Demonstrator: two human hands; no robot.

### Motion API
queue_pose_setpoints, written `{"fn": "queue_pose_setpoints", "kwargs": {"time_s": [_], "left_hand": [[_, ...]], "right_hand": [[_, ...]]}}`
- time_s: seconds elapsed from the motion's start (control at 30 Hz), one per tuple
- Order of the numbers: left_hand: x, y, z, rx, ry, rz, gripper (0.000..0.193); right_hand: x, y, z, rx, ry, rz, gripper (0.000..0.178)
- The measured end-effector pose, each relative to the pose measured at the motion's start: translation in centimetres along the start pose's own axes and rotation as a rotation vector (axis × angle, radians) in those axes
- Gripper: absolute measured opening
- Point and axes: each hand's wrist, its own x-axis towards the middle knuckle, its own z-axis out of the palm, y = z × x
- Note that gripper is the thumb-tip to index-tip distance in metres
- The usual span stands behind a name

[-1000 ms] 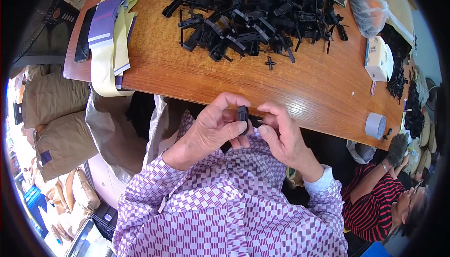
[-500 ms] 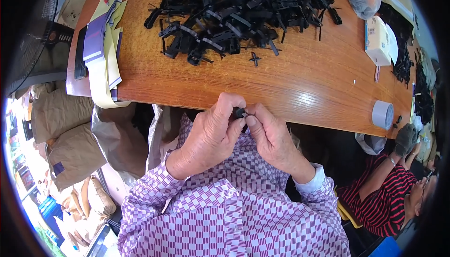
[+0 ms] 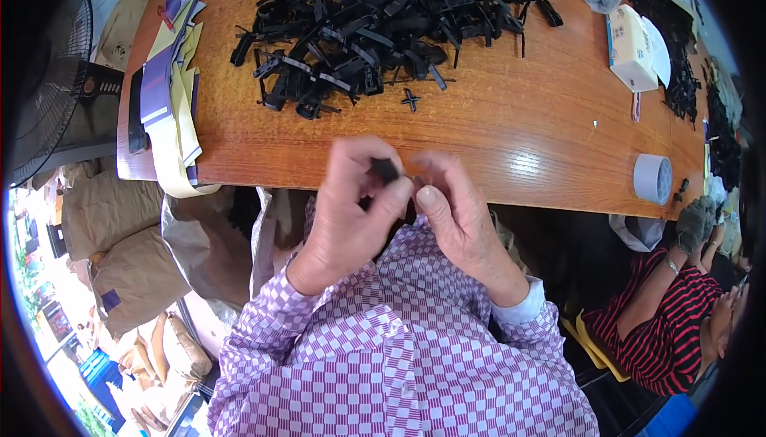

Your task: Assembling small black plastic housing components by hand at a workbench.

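Just off the table's front edge, my left hand (image 3: 335,222) pinches a small black plastic part (image 3: 384,169) between thumb and fingers. Much of that part is hidden by the hand. My right hand (image 3: 459,226) is close beside it, thumb near the left fingertips and its other fingers curled and smeared by motion. Whether anything lies between the right fingers cannot be made out. Beyond the hands, a heap of black plastic parts (image 3: 359,34) covers the far middle of the table. One small cross-shaped black piece (image 3: 410,100) lies apart, in front of the heap.
The wooden table (image 3: 479,134) holds papers (image 3: 163,94) on the left, and a tape roll (image 3: 653,179) and tissue pack (image 3: 634,50) on the right. A fan (image 3: 60,86) and brown sacks (image 3: 120,214) stand left. A co-worker in a striped shirt (image 3: 666,317) sits at right.
My hands have parted slightly, with the right fingers lifting off the black part. The part now shows more in my left hand. The whole view has shifted a little.
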Motion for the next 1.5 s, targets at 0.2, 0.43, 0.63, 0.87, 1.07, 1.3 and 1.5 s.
{"fn": "queue_pose_setpoints", "kwargs": {"time_s": [0.2, 0.43, 0.63, 0.87, 1.07, 1.3, 1.5], "left_hand": [[0.4, 1.6, -1.8, -0.78, 0.019, -0.481, 0.025], [-0.1, 1.1, -3.5, -0.724, -0.23, -0.495, 0.038], [-0.5, 0.7, -3.2, -0.726, -0.31, -0.58, 0.034], [-0.3, 1.0, -1.5, -0.23, -0.358, -0.298, 0.034], [0.5, 1.2, 0.1, 0.34, -0.29, 0.066, 0.037], [0.8, 0.6, 1.6, 0.445, -0.191, 0.132, 0.037], [0.9, 0.5, 2.7, 0.446, -0.16, 0.103, 0.037]], "right_hand": [[0.0, 1.2, 0.3, 0.374, -0.079, 0.135, 0.022], [1.5, 0.3, 0.0, 0.601, -0.146, 0.232, 0.025], [1.7, 0.8, -0.5, 0.719, -0.332, 0.307, 0.025], [1.2, 1.2, -2.0, 0.507, -0.262, 0.282, 0.022], [0.1, -0.2, -1.1, 0.303, -0.038, 0.203, 0.029], [-1.0, -0.1, -0.6, 0.586, -0.017, 0.313, 0.043], [-1.0, 0.5, -0.7, 0.581, 0.029, 0.297, 0.039]]}}
